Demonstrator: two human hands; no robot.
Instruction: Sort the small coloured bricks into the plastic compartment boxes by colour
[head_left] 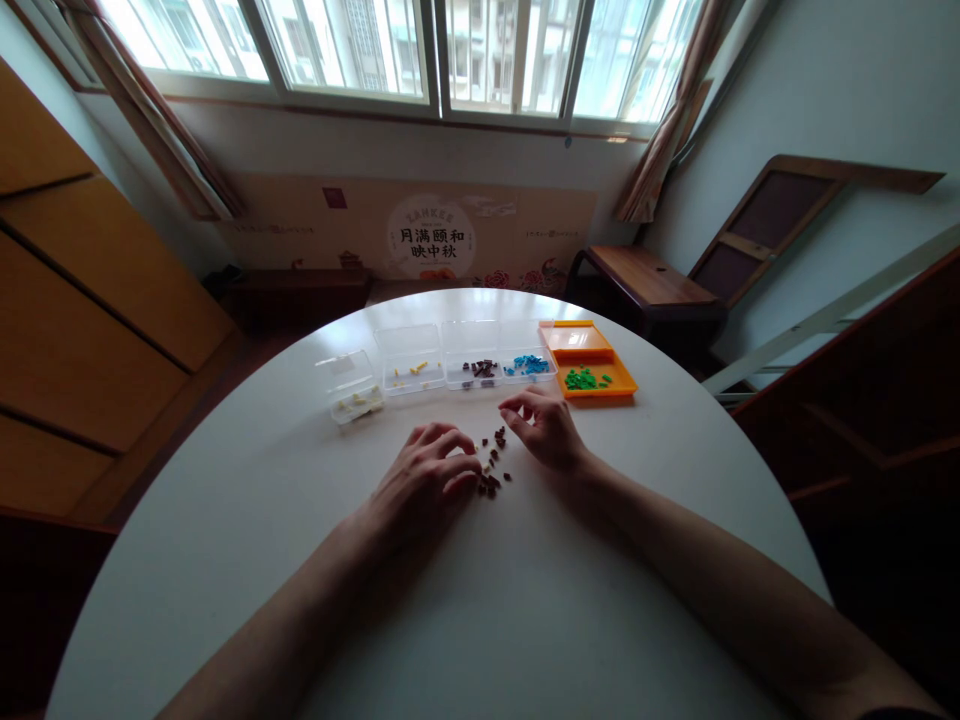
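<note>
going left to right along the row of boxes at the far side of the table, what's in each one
clear box of pale pieces → clear box of yellow pieces → clear box of dark brown pieces → clear box of blue pieces → orange tray with green pieces

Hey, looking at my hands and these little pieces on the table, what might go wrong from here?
1. The left hand rests against the loose pile; a sweep may scatter the pieces.
2. The boxes stand side by side, so a brown piece may drop among the blue ones.
3. The right hand could nudge the orange tray.

Loose pieces (491, 465) lie on the counter (247, 520) between both hands. Behind them stands a row of boxes (442, 365). A tray (592, 365) ends it rightward.
</note>
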